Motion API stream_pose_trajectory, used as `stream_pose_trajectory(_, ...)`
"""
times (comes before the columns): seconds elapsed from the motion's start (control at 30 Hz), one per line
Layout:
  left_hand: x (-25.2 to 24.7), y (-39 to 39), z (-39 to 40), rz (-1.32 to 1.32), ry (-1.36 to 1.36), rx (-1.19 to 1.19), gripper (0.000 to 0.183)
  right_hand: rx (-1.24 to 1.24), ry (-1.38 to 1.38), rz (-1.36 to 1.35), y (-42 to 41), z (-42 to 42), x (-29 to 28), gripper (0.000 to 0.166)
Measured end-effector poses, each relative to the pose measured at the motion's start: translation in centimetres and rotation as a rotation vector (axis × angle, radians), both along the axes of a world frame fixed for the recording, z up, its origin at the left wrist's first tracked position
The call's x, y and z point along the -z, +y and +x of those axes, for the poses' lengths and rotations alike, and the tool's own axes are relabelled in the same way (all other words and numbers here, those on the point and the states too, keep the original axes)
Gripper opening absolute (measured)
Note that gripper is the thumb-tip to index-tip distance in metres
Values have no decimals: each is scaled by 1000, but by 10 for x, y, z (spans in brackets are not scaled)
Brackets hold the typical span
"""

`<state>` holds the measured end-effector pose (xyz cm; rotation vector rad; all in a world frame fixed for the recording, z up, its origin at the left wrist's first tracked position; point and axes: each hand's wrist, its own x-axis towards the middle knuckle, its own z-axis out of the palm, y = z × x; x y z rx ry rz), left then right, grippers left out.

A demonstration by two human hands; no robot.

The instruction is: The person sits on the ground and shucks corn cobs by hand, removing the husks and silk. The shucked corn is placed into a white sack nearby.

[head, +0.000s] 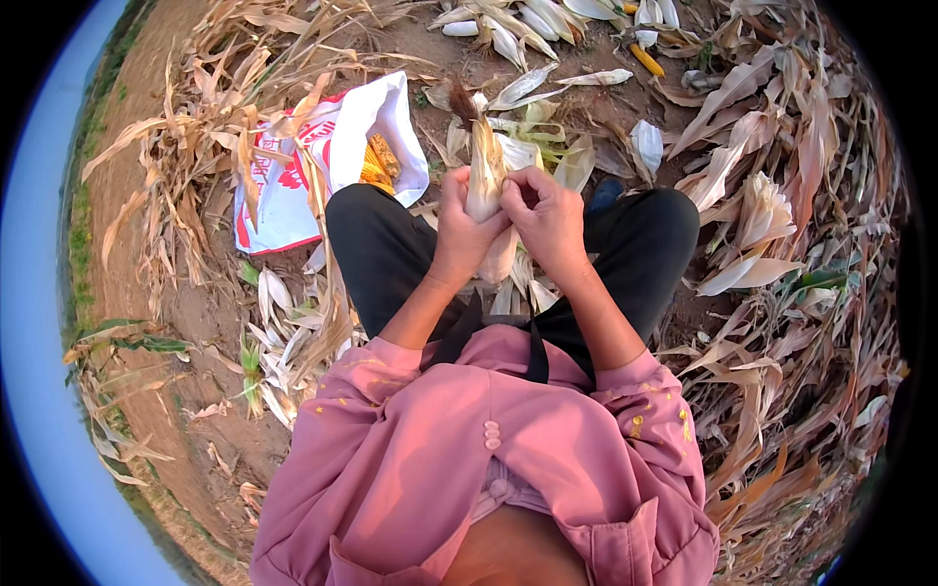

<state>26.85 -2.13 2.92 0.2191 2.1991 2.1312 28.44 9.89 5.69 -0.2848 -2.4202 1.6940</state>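
An ear of corn in its pale husk (486,172) points away from me between my knees, dark brown silk at its far tip. My left hand (464,233) is closed around its left side and lower part. On the other side, my right hand (544,212) pinches the husk with thumb and fingers. Peeled green-white husk leaves (546,132) lie just beyond the hands. To the left, a white woven sack with red print (293,176) lies with its mouth open, and yellow corn ears (381,162) show inside it.
Husked and unhusked ears lie on the soil ahead, among them a bare yellow ear (646,61) and a husk-covered ear (597,78). Dry corn stalks and leaves (784,351) are heaped on the right. More dry leaves (183,190) stand beside the sack at left.
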Motion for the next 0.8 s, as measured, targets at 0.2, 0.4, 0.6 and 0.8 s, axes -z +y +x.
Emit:
stream_pose_trajectory(0.2, 8, -6, -3, 333, -225, 69, 51, -50, -151, -397, 11, -9, 23, 26)
stream_pose_trajectory(0.4, 14, -11, -1, 250, -222, 156, 47, -54, -73, -213, 1, -2, 8, 30)
stream_pose_trajectory(0.6, 18, -22, 4, 371, -295, 278, 49, -312, -217, -530, 9, -4, 13, 30)
stream_pose_trajectory(0.8, -7, -18, 4, 248, -363, 182, 49, -167, -168, -484, -5, 4, 18, 28)
